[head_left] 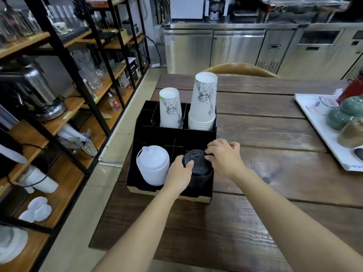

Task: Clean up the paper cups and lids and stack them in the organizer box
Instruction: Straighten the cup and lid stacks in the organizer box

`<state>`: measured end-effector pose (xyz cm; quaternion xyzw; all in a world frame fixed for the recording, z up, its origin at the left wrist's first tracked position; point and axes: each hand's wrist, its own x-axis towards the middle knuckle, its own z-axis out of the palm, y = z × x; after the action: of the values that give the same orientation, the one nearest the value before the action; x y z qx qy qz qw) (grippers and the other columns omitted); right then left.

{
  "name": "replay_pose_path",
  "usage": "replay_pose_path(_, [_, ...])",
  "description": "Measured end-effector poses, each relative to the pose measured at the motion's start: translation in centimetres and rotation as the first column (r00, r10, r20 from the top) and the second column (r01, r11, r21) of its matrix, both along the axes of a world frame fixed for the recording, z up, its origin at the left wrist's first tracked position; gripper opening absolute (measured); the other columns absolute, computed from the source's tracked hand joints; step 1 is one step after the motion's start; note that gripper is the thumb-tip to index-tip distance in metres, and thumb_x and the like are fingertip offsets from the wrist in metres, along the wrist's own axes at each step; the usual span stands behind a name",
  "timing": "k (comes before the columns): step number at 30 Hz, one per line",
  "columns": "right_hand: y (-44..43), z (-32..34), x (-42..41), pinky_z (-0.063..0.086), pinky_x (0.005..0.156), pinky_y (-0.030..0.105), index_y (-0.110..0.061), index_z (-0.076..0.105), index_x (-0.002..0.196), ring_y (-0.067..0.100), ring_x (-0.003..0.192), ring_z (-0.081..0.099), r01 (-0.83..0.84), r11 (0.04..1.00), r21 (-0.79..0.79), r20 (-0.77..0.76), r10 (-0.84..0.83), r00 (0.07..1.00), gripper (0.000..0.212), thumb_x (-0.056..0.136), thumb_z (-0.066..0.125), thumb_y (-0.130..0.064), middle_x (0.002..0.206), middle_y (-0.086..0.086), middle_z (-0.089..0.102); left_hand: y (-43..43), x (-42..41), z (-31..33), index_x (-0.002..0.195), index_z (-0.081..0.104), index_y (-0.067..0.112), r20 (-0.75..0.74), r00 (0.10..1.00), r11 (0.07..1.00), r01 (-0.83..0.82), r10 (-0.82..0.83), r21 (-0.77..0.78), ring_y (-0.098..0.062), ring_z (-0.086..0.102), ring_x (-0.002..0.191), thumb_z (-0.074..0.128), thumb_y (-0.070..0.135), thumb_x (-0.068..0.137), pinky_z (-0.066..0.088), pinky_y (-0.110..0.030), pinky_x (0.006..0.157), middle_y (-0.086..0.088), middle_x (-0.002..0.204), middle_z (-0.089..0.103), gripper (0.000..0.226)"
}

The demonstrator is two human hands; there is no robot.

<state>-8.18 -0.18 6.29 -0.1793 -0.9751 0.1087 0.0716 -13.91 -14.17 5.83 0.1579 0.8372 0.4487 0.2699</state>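
A black organizer box [172, 134] stands on the wooden table's left side. Its back compartments hold upside-down white printed paper cups: a short stack [170, 108] on the left and a taller stack [204, 101] on the right. The front left compartment holds a stack of white lids [153, 165]. In the front right compartment is a stack of black lids [198, 169]. My left hand [179, 173] grips the black stack's left side, thumb on the top lid. My right hand [224, 156] holds its right edge with the fingertips.
A white tray [322, 132] with green and brown ceramic pieces lies at the table's right. A wooden chair back [239, 68] stands behind the table. Shelving with glassware, an urn and spare lids lines the left. Steel counters run along the back.
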Motion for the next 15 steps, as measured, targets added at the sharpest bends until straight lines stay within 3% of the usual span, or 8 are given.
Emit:
replay_pose_path(3, [0.1,0.2,0.1,0.010,0.088,0.032,-0.019,0.062,0.115,0.016,0.130,0.037,-0.009,1.000,0.014,0.023,0.008,1.000,0.026,0.095,0.047,-0.027,0.128,-0.005,0.057,-0.5,-0.5,0.1,0.129,0.047,0.015,0.011,0.999,0.999,0.032,-0.032,-0.025,-0.022,0.051,0.119,0.044,0.038,0.094,0.043,-0.039,0.101,-0.002,0.130,0.056,0.041])
replay_pose_path(6, [0.1,1.0,-0.2,0.014,0.093,0.035,-0.019,0.056,0.122,0.019,0.125,0.042,0.017,1.000,-0.018,0.002,-0.017,1.000,0.032,0.094,0.048,-0.032,0.129,-0.002,0.055,-1.1,-1.1,0.8,0.130,0.049,0.012,-0.034,0.999,1.000,-0.027,0.027,0.003,-0.022,0.051,0.122,0.046,0.037,0.094,0.041,-0.030,0.096,-0.001,0.129,0.056,0.044])
replay_pose_path(9, [-0.2,2.2,-1.0,0.019,0.095,0.036,-0.016,0.055,0.122,0.021,0.117,0.048,0.029,0.998,-0.048,-0.114,-0.035,0.993,0.032,0.095,0.048,-0.031,0.124,0.000,0.058,-2.1,-1.9,2.2,0.117,0.058,0.010,-0.164,0.957,0.964,-0.216,0.241,0.155,-0.017,0.055,0.107,0.047,0.022,0.095,0.038,-0.024,0.084,-0.001,0.110,0.061,0.028])
replay_pose_path(12, [-1.1,3.1,-2.5,0.021,0.092,0.034,-0.014,0.058,0.117,0.022,0.111,0.052,-0.049,0.997,-0.058,-0.141,0.040,0.989,0.028,0.095,0.046,-0.025,0.116,0.002,0.064,-3.5,-3.2,2.3,0.121,0.053,0.010,-0.247,0.837,0.867,-0.433,0.488,0.246,-0.018,0.050,0.114,0.049,0.017,0.094,0.042,-0.032,0.094,-0.006,0.124,0.055,0.028])
replay_pose_path(15, [-2.7,3.5,-4.5,0.025,0.092,0.036,-0.013,0.061,0.109,0.024,0.107,0.056,-0.144,0.988,-0.054,-0.105,0.137,0.985,0.024,0.094,0.044,-0.023,0.109,0.003,0.068,-4.5,-3.7,1.7,0.129,0.043,0.009,-0.085,0.781,0.773,-0.586,0.619,0.244,-0.026,0.046,0.125,0.051,0.019,0.094,0.041,-0.038,0.102,-0.009,0.134,0.048,0.037])
